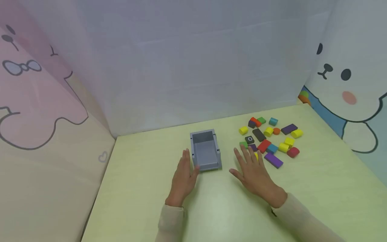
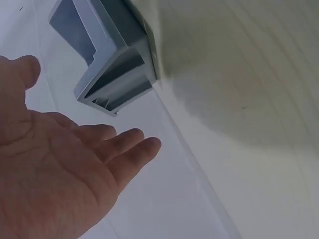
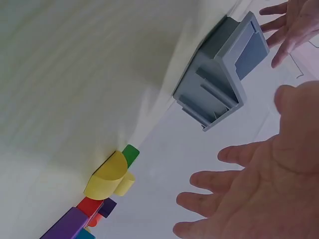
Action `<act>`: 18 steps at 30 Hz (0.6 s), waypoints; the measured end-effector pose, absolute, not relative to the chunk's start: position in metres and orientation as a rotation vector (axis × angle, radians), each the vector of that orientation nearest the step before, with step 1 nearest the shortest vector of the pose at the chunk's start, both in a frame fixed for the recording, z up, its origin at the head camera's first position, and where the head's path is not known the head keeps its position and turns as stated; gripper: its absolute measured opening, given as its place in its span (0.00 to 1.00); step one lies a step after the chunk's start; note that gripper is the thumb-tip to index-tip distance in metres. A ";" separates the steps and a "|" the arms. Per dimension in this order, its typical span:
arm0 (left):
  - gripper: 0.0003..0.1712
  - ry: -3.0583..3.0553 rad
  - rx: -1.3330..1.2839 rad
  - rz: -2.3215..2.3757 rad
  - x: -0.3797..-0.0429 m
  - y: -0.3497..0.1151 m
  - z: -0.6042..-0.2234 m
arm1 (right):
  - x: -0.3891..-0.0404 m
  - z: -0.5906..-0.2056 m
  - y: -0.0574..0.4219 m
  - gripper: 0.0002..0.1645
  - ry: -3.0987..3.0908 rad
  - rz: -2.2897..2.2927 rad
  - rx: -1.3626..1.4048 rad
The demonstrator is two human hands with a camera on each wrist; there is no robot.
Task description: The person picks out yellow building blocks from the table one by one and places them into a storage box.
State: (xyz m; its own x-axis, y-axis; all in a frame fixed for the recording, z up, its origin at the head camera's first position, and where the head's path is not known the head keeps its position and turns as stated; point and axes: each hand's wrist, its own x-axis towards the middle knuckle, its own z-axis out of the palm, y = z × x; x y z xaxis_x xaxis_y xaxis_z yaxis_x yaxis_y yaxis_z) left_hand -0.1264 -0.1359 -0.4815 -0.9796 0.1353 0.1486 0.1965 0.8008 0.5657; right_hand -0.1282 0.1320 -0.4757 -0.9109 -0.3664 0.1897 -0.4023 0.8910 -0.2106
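A grey plastic box [image 1: 206, 153] with an open top stands mid-table; the left wrist view shows its side [image 2: 119, 74]. My left hand [image 1: 182, 178] is at the box's near left corner, fingers straight and palm turned toward it. Whether it touches the box I cannot tell in the head view; in the left wrist view a gap shows. To the right of the box, my right hand [image 1: 255, 174] hovers with fingers spread, holding nothing. Just beyond its fingertips lie loose coloured blocks, among them a purple block [image 1: 273, 160] and a red block [image 1: 264, 146].
More blocks spread over the table's right rear, such as a dark block [image 1: 289, 129], a yellow half-round block [image 1: 297, 133] and a crimson block [image 1: 293, 152]. A pale curtain [image 1: 196, 67] hangs behind the table [image 1: 136, 188]. Printed cartoon sheets [image 1: 45, 101] flank both sides.
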 end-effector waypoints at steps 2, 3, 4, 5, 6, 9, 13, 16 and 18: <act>0.39 -2.862 -0.265 -0.977 -0.128 -0.135 -0.482 | -0.129 -0.475 0.134 0.45 -2.909 0.372 0.595; 0.39 -2.847 -0.261 -0.999 -0.129 -0.134 -0.481 | -0.129 -0.474 0.135 0.45 -2.908 0.372 0.594; 0.39 -2.834 -0.255 -1.017 -0.130 -0.133 -0.481 | -0.130 -0.474 0.136 0.44 -2.908 0.375 0.593; 0.39 -2.821 -0.243 -1.034 -0.131 -0.132 -0.482 | -0.130 -0.474 0.137 0.44 -2.908 0.369 0.592; 0.39 -2.807 -0.229 -1.049 -0.131 -0.131 -0.481 | -0.130 -0.474 0.138 0.43 -2.910 0.365 0.591; 0.38 -2.752 -0.198 -1.099 -0.133 -0.129 -0.480 | -0.133 -0.474 0.142 0.42 -2.907 0.360 0.599; 0.38 -2.729 -0.130 -1.183 -0.136 -0.125 -0.479 | -0.137 -0.475 0.147 0.40 -2.890 0.395 0.603; 0.37 -2.739 -0.087 -1.220 -0.139 -0.123 -0.480 | -0.140 -0.477 0.151 0.36 -2.882 0.441 0.596; 0.36 -2.740 -0.076 -1.233 -0.141 -0.122 -0.480 | -0.142 -0.477 0.154 0.35 -2.887 0.470 0.589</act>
State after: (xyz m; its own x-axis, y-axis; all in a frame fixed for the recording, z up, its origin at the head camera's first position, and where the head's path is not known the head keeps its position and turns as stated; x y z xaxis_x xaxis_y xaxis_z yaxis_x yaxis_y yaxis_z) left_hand -0.1407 -0.1223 -0.4802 -0.9894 -0.0098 0.1448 0.1019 0.6638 0.7409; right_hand -0.1424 0.1539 -0.4774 -0.9102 -0.3548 0.2136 -0.4042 0.8734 -0.2718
